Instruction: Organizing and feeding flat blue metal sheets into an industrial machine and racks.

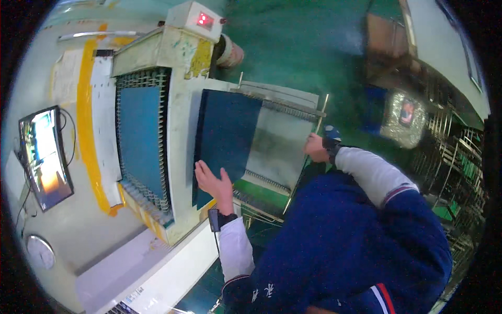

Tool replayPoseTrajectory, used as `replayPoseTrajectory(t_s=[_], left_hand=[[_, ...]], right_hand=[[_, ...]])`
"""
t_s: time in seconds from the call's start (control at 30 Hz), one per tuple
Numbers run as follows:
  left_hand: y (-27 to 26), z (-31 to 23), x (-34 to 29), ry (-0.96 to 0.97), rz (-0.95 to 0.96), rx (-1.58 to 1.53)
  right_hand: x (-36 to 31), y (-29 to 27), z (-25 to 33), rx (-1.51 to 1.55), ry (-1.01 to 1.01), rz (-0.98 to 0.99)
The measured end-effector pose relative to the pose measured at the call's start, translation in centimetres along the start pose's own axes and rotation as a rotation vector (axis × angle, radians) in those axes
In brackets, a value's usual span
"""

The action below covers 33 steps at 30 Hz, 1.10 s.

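A stack of dark blue sheets (pixel 226 123) stands in a wire rack (pixel 285 108) in front of me, beside a cream-coloured machine. My left hand (pixel 213 184) is open, with its fingers stretched and laid against the near left part of the stack. At the rack's right side my right hand (pixel 317 148) is closed round a thin metal rod (pixel 322 113). A pale translucent panel (pixel 282 144) shows within the rack, right of the sheets. Rows of coil-like wire line the rack's far and near sides.
Inside the machine (pixel 175 57) another blue sheet (pixel 140 136) stands between toothed guides. A box with a red display (pixel 204 20) tops it. To the left are a wall monitor (pixel 46 157) and a round clock (pixel 40 251). Metal racks (pixel 455 152) stand at the right; the floor is green.
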<state>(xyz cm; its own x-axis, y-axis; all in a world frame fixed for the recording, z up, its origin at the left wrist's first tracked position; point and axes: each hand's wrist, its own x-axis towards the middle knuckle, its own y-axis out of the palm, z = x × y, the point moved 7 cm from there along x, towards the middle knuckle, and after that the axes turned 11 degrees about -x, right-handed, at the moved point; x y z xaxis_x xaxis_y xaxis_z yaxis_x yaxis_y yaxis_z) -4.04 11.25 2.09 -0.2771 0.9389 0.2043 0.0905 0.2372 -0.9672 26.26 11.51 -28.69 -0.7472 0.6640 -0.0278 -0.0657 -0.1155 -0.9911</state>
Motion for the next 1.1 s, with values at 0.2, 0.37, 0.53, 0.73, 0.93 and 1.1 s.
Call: replayPoseTrajectory(t_s=[0.2,0.37,0.53,0.73,0.93,1.1], left_hand=[[-0.1,1.0,-0.2,-0.037,-0.014,-0.020],[-0.2,0.0,1.4,-0.001,-0.059,-0.109],[-1.0,0.5,0.4,0.082,-0.138,-0.083],[-0.6,0.4,3.2,0.081,-0.043,-0.147],[-0.3,-0.6,-0.1,0.075,-0.065,0.056],[0.0,-0.8,0.4,0.076,-0.030,0.043]], right_hand=[[0.5,-2.3,-0.4,0.128,-0.082,0.056],[0.5,-1.6,-1.1,0.096,-0.055,0.028],[0.5,-0.2,-0.1,0.120,-0.101,0.036],[1.4,6.8,0.7,-0.476,0.088,-0.041],[1.4,-1.3,0.7,-0.001,-0.130,-0.019],[1.9,-2.2,0.5,0.019,-0.131,-0.011]])
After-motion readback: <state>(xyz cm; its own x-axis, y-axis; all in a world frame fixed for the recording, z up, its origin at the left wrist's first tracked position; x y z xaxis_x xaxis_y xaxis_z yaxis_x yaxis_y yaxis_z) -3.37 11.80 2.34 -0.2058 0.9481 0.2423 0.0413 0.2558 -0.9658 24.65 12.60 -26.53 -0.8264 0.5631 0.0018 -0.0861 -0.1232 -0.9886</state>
